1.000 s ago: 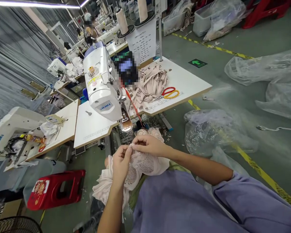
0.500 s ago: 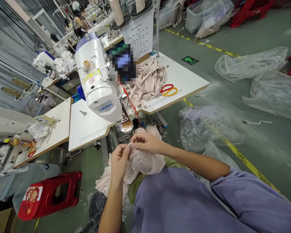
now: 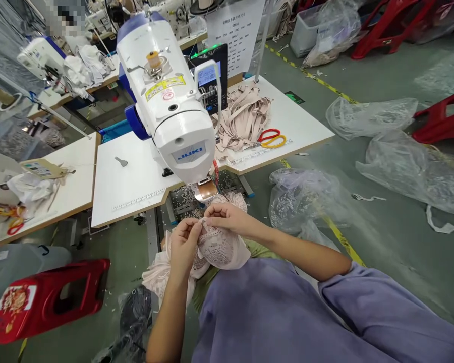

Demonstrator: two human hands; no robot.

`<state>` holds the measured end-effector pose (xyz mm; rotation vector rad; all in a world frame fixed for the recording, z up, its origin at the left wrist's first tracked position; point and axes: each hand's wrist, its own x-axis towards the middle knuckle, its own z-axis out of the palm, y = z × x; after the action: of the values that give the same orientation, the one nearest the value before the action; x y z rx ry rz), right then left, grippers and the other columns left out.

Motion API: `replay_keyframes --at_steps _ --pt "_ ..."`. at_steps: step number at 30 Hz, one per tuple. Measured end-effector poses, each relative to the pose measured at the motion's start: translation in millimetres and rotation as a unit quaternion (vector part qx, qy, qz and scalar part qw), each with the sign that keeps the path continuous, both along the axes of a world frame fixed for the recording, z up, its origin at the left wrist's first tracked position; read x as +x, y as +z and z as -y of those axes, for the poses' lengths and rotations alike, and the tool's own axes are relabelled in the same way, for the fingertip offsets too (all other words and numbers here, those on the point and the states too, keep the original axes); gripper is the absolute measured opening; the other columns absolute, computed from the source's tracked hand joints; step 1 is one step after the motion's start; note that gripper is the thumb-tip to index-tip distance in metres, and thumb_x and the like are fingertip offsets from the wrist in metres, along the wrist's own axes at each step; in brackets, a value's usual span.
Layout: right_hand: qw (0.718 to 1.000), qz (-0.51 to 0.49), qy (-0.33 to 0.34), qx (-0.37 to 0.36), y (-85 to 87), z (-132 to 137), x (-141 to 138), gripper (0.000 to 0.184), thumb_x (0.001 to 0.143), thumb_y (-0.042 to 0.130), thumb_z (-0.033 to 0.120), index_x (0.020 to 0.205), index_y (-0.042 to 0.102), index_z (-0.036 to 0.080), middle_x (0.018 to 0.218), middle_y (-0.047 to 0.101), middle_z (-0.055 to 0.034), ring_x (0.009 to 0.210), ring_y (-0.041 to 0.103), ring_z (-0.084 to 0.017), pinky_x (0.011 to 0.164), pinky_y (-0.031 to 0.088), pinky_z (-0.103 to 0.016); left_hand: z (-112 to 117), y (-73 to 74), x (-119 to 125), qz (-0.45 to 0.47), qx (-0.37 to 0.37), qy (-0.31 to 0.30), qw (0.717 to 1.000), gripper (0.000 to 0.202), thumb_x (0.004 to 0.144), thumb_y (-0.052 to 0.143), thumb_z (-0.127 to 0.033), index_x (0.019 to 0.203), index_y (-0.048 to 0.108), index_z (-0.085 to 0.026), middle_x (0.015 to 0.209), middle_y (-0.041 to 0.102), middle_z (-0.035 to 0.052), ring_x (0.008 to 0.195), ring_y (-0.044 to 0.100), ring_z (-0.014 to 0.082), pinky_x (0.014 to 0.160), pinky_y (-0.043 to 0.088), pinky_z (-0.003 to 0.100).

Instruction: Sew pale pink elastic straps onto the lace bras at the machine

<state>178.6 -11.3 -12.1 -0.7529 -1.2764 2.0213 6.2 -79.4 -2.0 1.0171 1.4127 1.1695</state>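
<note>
A pale pink lace bra (image 3: 221, 248) lies across my lap, its moulded cup facing up. My left hand (image 3: 184, 242) pinches its upper edge between thumb and fingers. Right beside it, my right hand (image 3: 225, 217) is closed on the same edge, thumb and fingertips almost touching those of the left. More pale ruffled fabric (image 3: 157, 275) hangs below my left wrist. Just beyond my hands is the front of a white sewing machine (image 3: 185, 136), with its metal plate (image 3: 206, 190) under the head. What exactly lies between my fingertips is too small to make out.
Beige straps (image 3: 245, 113) are heaped on the white tabletop (image 3: 306, 128) beside red-and-yellow scissors (image 3: 271, 138). A small grey metal piece (image 3: 121, 162) rests on the left part. A red stool (image 3: 49, 297) stands at lower left; plastic bags (image 3: 306, 196) lie on the floor at right.
My view has shifted, so the sewing machine appears larger and nearer. Both hands keep their pinch on the bra edge, with little change between them.
</note>
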Motion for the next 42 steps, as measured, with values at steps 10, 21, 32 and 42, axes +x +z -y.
replay_keyframes --at_steps 10,21,32,42 --pt "0.986 -0.056 0.012 -0.159 -17.3 -2 -10 0.031 0.073 0.083 0.039 0.087 0.065 0.018 0.070 0.054 0.0052 0.054 0.037 -0.007 0.049 0.023 -0.023 -7 -9.7 -4 0.050 -0.022 -0.002 0.999 0.027 0.083 0.072 -0.047 0.084 0.068 -0.020 0.074 0.060 -0.0007 0.065 0.051 0.0116 0.062 0.041 0.022" --pt "0.970 -0.098 0.054 -0.217 -11.9 -3 -15 0.028 0.076 0.083 0.036 0.085 0.065 0.018 0.078 0.060 0.0024 0.067 0.051 -0.009 0.063 0.038 -0.022 -10 -4.1 -6 0.074 -0.030 -0.012 0.997 0.029 0.086 0.070 -0.045 0.077 0.063 -0.019 0.071 0.054 -0.0013 0.066 0.048 0.0112 0.063 0.040 0.022" --pt "0.925 0.198 0.160 0.282 -31.6 -13 7 0.048 0.090 0.058 0.064 0.102 0.066 0.018 0.099 0.070 -0.0062 0.089 0.062 -0.022 0.072 0.041 -0.029 -15 19.8 -30 0.071 0.007 0.069 0.995 0.030 0.087 0.069 -0.043 0.074 0.062 -0.017 0.069 0.056 -0.0025 0.055 0.042 0.0070 0.052 0.035 0.019" --pt "0.943 0.148 0.134 0.267 -30.6 -24 37 0.047 0.099 0.046 0.055 0.087 0.069 0.017 0.085 0.068 -0.0066 0.078 0.064 -0.018 0.073 0.046 -0.029 -27 70.7 -121 0.023 0.170 0.303 0.937 0.021 0.070 0.083 -0.027 0.074 0.066 -0.015 0.068 0.062 -0.0035 0.062 0.055 0.0070 0.064 0.047 0.017"
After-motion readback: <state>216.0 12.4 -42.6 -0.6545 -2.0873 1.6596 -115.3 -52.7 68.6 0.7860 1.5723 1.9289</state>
